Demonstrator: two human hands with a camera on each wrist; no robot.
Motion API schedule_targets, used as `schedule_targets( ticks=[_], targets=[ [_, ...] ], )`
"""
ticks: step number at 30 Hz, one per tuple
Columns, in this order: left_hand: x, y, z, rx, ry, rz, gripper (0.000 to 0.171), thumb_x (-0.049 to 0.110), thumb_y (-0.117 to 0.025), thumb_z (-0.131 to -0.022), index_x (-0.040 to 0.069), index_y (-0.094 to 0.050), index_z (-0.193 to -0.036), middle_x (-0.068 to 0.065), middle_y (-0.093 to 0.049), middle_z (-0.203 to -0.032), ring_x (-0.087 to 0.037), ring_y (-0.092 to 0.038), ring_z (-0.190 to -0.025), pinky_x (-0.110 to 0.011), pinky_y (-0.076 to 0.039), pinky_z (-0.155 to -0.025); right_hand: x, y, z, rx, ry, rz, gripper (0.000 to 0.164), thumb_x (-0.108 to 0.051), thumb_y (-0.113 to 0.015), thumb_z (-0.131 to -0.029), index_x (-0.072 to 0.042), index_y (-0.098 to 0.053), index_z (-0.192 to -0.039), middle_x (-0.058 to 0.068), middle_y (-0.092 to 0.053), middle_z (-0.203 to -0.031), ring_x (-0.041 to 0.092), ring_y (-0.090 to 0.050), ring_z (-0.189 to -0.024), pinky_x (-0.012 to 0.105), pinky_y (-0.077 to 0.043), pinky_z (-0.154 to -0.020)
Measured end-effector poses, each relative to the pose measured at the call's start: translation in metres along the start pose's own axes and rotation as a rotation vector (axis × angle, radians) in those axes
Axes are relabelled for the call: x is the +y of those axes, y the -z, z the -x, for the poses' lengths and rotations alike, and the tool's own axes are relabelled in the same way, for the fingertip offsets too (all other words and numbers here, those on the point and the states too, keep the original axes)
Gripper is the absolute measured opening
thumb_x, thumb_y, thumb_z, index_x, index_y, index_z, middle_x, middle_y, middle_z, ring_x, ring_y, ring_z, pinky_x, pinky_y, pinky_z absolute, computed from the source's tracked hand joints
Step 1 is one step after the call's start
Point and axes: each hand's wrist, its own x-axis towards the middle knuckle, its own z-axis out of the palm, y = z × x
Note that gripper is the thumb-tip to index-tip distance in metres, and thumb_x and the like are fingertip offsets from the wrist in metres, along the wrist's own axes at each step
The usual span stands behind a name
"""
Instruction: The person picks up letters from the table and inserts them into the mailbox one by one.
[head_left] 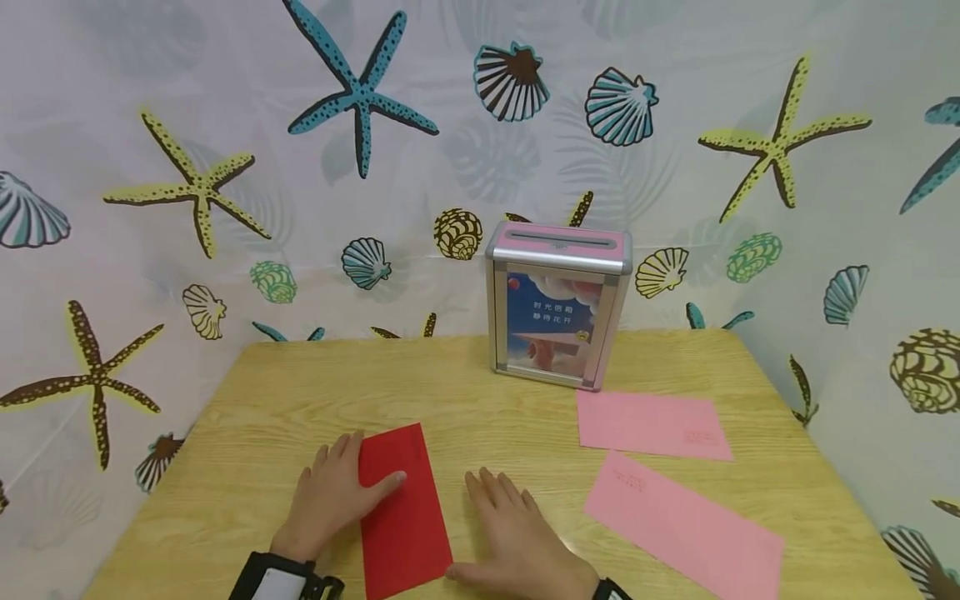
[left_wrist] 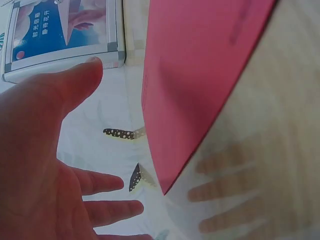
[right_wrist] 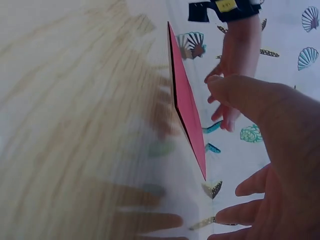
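A red envelope (head_left: pixel 411 521) lies flat on the wooden table between the two hands. My left hand (head_left: pixel 336 490) is at its left edge, fingers straight and spread, with the thumb reaching over the paper in the head view. In the left wrist view the left hand (left_wrist: pixel 55 135) has its palm beside the red envelope (left_wrist: pixel 185 75), gripping nothing. On the envelope's other side my right hand (head_left: pixel 517 533) holds nothing, its fingers extended and its thumb close to the lower right corner. The right wrist view shows the right hand (right_wrist: pixel 275 135) with a gap to the red envelope (right_wrist: pixel 186 100).
A pink and silver letter box (head_left: pixel 558 308) with a slot on top stands at the back of the table (head_left: pixel 315 375). One pink envelope (head_left: pixel 652 425) lies before it, another pink envelope (head_left: pixel 682 521) nearer at the right. A patterned cloth (head_left: pixel 420 192) hangs behind.
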Motion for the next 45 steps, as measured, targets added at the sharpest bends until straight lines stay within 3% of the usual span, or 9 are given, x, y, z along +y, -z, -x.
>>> schedule_targets(
  ticks=[10,18,25,33,45],
  targets=[
    [-0.003,0.003,-0.024,-0.044,-0.021,-0.009,0.104,0.068,-0.068,-0.086,-0.006,-0.039,-0.153,-0.030,-0.049,-0.148,-0.056,-0.049,-0.127,-0.073,-0.046,-0.098,-0.019,-0.022,-0.013,-0.014,0.052,0.145,0.100,-0.064,-0.076,-0.080,-0.008,-0.042,-0.156,0.012,-0.042,-0.162,0.042,-0.039,-0.148,0.074,-0.034,-0.111],
    [0.001,-0.002,-0.038,-0.059,-0.028,0.004,0.102,0.057,-0.079,-0.081,-0.004,-0.041,-0.153,-0.031,-0.051,-0.146,-0.054,-0.052,-0.124,-0.071,-0.048,-0.097,-0.023,-0.022,-0.016,0.002,0.086,0.228,0.089,-0.054,-0.082,-0.078,-0.006,-0.053,-0.149,0.011,-0.050,-0.154,0.043,-0.044,-0.144,0.074,-0.038,-0.107],
    [0.010,-0.003,-0.046,-0.038,-0.053,-0.031,0.091,0.047,-0.083,-0.081,-0.003,-0.047,-0.148,-0.029,-0.054,-0.142,-0.051,-0.054,-0.120,-0.068,-0.052,-0.094,-0.021,-0.021,-0.019,-0.005,0.107,0.194,0.077,-0.053,-0.081,-0.081,-0.012,-0.060,-0.143,0.009,-0.050,-0.154,0.044,-0.043,-0.144,0.075,-0.038,-0.105],
    [0.022,-0.006,-0.046,-0.051,-0.049,-0.032,0.077,0.038,-0.086,-0.081,-0.003,-0.058,-0.140,-0.026,-0.057,-0.133,-0.043,-0.056,-0.113,-0.060,-0.057,-0.088,-0.022,-0.020,-0.018,0.010,0.124,0.196,0.061,-0.052,-0.082,-0.080,-0.016,-0.070,-0.129,0.007,-0.055,-0.150,0.046,-0.047,-0.141,0.077,-0.041,-0.101],
    [0.029,-0.010,-0.050,-0.043,-0.074,-0.029,0.066,0.034,-0.086,-0.081,0.002,-0.064,-0.134,-0.022,-0.059,-0.118,-0.038,-0.057,-0.105,-0.057,-0.057,-0.083,-0.020,-0.016,-0.021,-0.025,0.111,0.194,0.057,-0.051,-0.081,-0.082,-0.017,-0.070,-0.126,0.006,-0.056,-0.151,0.048,-0.047,-0.141,0.078,-0.040,-0.100]
  ],
)
